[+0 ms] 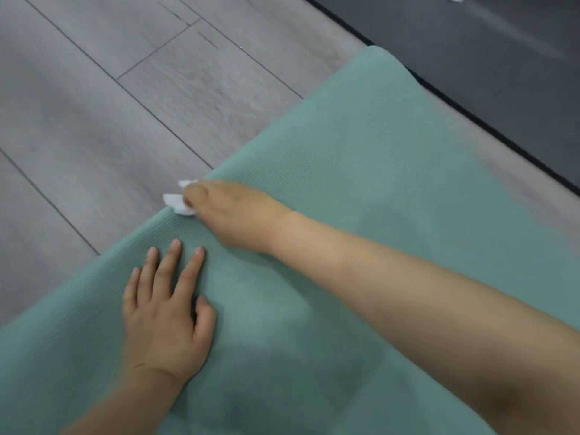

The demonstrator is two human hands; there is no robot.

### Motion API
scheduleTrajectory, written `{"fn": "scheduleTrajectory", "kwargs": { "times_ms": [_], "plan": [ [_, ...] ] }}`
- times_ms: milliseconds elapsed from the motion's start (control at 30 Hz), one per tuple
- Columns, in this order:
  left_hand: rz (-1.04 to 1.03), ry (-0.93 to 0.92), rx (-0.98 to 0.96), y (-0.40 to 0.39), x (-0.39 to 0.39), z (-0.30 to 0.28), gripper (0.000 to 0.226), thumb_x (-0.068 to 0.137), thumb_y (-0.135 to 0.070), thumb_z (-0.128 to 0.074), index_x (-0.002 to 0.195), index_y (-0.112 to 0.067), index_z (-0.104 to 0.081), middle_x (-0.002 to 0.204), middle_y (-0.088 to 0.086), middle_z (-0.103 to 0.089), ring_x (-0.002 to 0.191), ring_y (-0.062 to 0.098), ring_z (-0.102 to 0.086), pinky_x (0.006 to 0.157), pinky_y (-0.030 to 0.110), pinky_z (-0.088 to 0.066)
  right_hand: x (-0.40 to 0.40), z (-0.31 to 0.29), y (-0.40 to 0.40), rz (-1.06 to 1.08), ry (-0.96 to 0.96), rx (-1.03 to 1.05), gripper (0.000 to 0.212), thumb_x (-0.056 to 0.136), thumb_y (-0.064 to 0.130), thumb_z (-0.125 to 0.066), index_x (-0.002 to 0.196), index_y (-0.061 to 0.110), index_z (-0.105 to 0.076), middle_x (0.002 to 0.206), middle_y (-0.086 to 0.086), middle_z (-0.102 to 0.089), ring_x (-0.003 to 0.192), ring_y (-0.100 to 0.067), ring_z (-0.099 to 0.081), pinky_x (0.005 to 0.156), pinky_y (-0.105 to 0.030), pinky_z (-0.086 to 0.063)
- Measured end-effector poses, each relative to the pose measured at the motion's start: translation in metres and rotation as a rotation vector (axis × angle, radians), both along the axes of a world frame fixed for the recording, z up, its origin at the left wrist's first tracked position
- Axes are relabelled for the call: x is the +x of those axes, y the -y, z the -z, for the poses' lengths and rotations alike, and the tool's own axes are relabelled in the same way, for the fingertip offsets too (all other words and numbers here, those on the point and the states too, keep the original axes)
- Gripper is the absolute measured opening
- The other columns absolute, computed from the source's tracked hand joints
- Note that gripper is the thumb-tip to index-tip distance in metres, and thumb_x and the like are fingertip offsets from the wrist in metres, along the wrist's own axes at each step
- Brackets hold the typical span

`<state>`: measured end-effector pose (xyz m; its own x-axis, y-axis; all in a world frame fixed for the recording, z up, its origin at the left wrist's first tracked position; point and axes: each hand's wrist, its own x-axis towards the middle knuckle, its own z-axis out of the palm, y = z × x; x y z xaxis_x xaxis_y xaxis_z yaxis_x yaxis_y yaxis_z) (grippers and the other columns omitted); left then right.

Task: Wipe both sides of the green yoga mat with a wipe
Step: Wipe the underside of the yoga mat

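Left hand lies flat, fingers straight, on the mat; right hand grips the wipe at the edge, where it could slip onto the floor.

A muted green is shown by the yoga mat, with a fine wavy ribbed texture. The wipe is white. Grey wood-grain planks are seen on the floor; a dark, possibly charcoal, mat is bordered in black.

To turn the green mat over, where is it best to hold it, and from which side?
Probably the mat edge beside the left hand, coming from the bare floor. That long edge lies free there; the right hand holds the wipe.
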<state>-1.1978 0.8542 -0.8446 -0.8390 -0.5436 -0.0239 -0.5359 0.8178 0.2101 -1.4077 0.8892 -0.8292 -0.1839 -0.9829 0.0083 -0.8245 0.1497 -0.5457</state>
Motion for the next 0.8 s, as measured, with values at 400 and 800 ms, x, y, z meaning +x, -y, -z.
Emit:
{"fn": "scheduleTrajectory", "kwargs": {
  "times_ms": [400,800],
  "plan": [
    [0.011,0.001,0.003,0.002,0.001,0.0,0.066,0.082,-0.034,-0.037,0.145,-0.02,-0.048,0.155,0.012,-0.038,0.145,0.036,-0.027,0.12,0.05,-0.014,-0.131,-0.004,-0.037,0.943,-0.13,0.04,0.025,0.094,0.012,-0.042,0.113,0.005,-0.057,0.119,-0.015,-0.061,0.111,-0.032,-0.055,0.088,-0.033,-0.037],
    [0.007,-0.004,-0.002,0.001,0.0,0.0,0.067,0.081,-0.034,-0.036,0.145,-0.019,-0.049,0.154,0.013,-0.039,0.144,0.037,-0.029,0.12,0.051,-0.015,-0.112,0.0,-0.062,0.75,-0.161,0.041,0.032,0.092,0.014,-0.041,0.119,0.003,-0.053,0.122,-0.018,-0.057,0.113,-0.034,-0.054,0.095,-0.037,-0.039]
  ]
}}
